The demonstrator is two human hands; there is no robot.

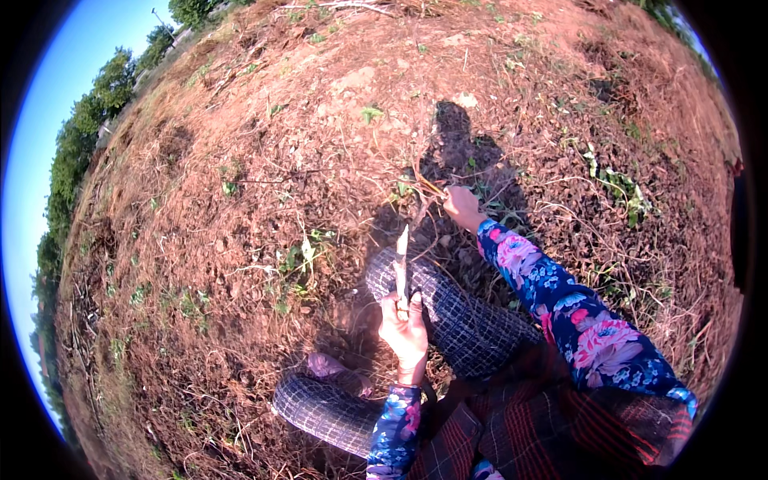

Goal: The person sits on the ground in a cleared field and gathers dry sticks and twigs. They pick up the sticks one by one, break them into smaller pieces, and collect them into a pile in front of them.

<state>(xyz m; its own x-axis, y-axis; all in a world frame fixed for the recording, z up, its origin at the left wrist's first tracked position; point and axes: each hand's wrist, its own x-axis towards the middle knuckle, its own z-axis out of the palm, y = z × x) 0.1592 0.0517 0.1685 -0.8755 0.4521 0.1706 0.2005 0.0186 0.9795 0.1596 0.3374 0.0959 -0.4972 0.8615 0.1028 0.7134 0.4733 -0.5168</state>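
Note:
My left hand [403, 336] grips the lower end of a short, pale wooden stick [401, 264]. The stick's pointed tip is up, and it passes in front of my bent knee in checked trousers [465, 318]. Farther out, my right hand [463, 207] is closed around thin plant stems [431, 186] close to the ground. These stems run from my fingers towards the left, among a few green leaves [401, 191]. Whether they are still rooted cannot be seen. Both forearms wear blue floral sleeves [558, 300].
Dry leaf litter and reddish soil [336, 132] cover the field. Uprooted-looking green vines [624, 192] lie to the right, and a small leafy plant [303, 255] stands at left. My shadow [465, 150] falls ahead. Trees [78, 138] line the left edge.

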